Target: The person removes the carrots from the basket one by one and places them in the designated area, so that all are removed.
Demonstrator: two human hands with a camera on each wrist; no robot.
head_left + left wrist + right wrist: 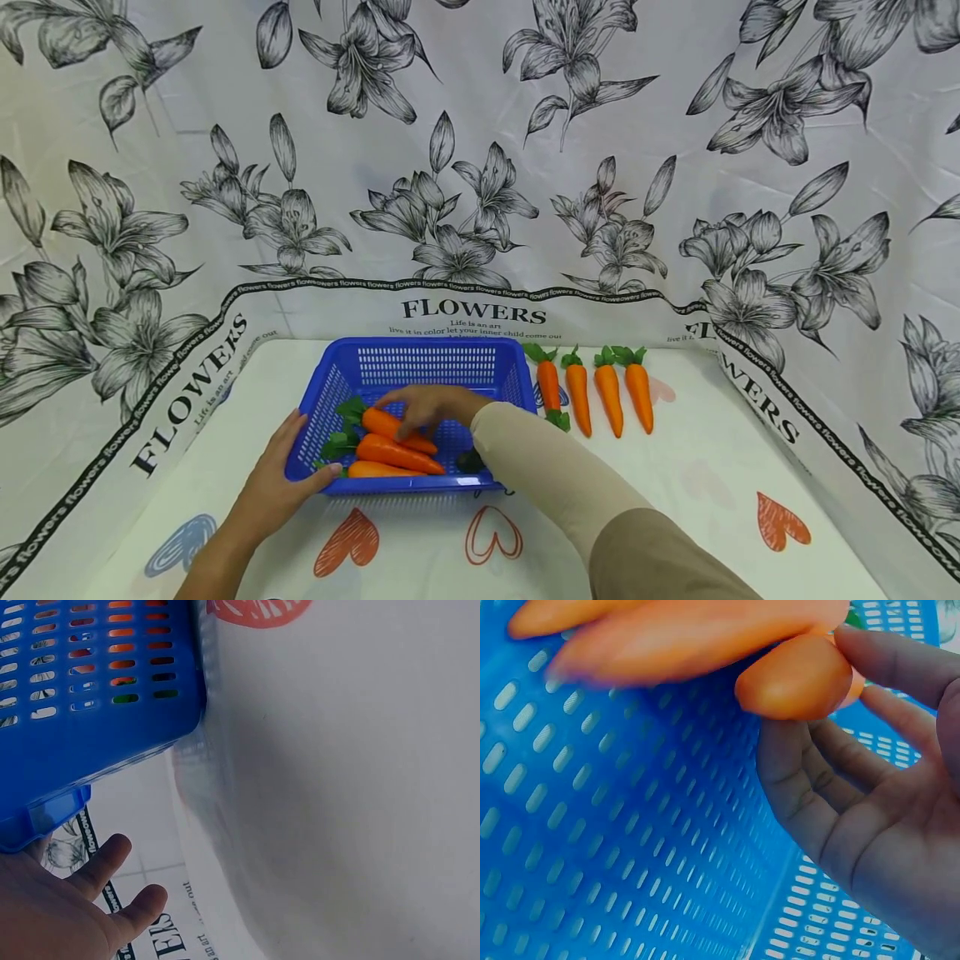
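Observation:
A blue perforated plastic basket [416, 484] stands on the table, holding several orange carrots with green leaves at its left. My left hand [272, 477] holds the basket's front left corner, thumb over the rim; in the left wrist view two of its fingers [101, 866] stick out beside the basket. Inside the basket, my right hand [423, 406] grips the rearmost carrot [384, 423]. In the right wrist view the fingers lie around that carrot [799, 679]. Two more carrots, a middle one [397, 453] and a front one [378, 470], lie nearer the front wall.
Right of the basket, several carrots lie in a row on the white table cover, the rightmost carrot [639, 396] among them. A dark green item [470, 461] sits in the basket, partly behind my right sleeve. Flower-printed cloth [480, 225] hangs behind and at both sides.

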